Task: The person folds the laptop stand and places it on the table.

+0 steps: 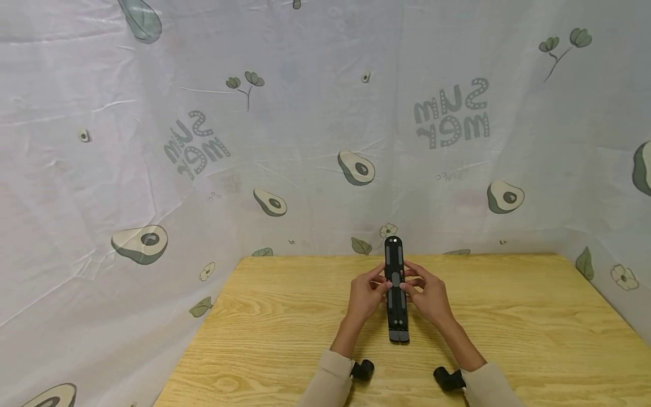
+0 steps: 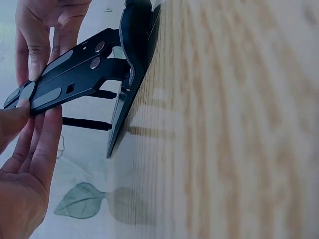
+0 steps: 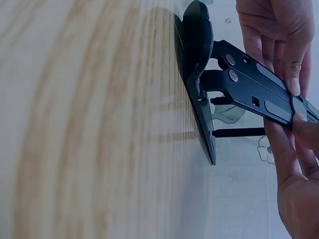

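Observation:
A narrow black folding laptop stand (image 1: 396,311) with grey pads stands lengthwise between both hands in the head view. My left hand (image 1: 364,293) pinches its left side near the middle, thumb on the top face and fingers beneath. From the other side, my right hand (image 1: 429,295) pinches it the same way, the two thumbs close together. Seen from the left wrist, the stand's upper arms (image 2: 75,72) slope up from a lower part that rests by the wood surface. The right wrist view shows the hinge rivets and a thin strut (image 3: 239,132) below the arms.
The wooden table (image 1: 274,333) runs back to a pale curtain (image 1: 305,124) printed with avocados and leaves. A black wrist mount (image 1: 363,369) sits by the left sleeve, and another black mount (image 1: 448,379) by the right sleeve.

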`<action>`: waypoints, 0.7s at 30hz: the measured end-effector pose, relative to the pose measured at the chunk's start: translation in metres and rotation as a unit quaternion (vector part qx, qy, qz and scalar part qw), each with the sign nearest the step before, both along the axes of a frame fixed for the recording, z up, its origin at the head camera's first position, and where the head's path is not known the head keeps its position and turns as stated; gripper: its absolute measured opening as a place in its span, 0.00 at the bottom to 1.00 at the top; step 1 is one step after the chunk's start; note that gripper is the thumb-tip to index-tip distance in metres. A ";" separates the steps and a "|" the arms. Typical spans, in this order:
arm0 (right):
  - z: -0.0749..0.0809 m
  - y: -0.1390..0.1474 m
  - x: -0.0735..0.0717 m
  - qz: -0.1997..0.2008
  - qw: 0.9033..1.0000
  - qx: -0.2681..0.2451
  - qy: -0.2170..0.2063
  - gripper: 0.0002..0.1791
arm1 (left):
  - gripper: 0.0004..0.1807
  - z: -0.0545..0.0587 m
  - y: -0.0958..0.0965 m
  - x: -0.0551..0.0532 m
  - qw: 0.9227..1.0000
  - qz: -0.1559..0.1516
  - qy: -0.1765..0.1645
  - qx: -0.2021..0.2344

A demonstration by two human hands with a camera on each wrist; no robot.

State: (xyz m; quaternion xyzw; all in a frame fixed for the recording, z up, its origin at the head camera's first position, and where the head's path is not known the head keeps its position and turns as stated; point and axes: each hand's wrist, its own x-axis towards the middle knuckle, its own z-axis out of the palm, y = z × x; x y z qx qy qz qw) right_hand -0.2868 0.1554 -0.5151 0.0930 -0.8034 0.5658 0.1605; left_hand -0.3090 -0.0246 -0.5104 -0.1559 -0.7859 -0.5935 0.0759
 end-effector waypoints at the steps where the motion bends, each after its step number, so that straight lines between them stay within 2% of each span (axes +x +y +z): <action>1: 0.000 0.000 0.000 0.002 1.000 0.000 -0.002 0.36 | 0.30 0.000 0.000 0.001 1.000 0.000 0.000 0.000; 7: 0.002 0.005 0.001 0.014 1.000 0.000 -0.001 0.33 | 0.27 0.002 -0.002 0.010 1.000 0.004 -0.004 -0.012; 12: 0.008 0.008 -0.003 0.015 1.000 -0.004 -0.008 0.28 | 0.22 -0.001 -0.003 0.017 1.000 0.008 -0.014 -0.014; 17: 0.021 0.012 -0.009 0.020 1.000 -0.004 -0.013 0.24 | 0.19 -0.003 -0.004 0.023 0.999 0.001 -0.048 0.007; 21: 0.032 0.015 -0.016 0.029 0.999 -0.004 -0.018 0.23 | 0.19 -0.003 -0.004 0.027 0.998 -0.006 -0.067 0.006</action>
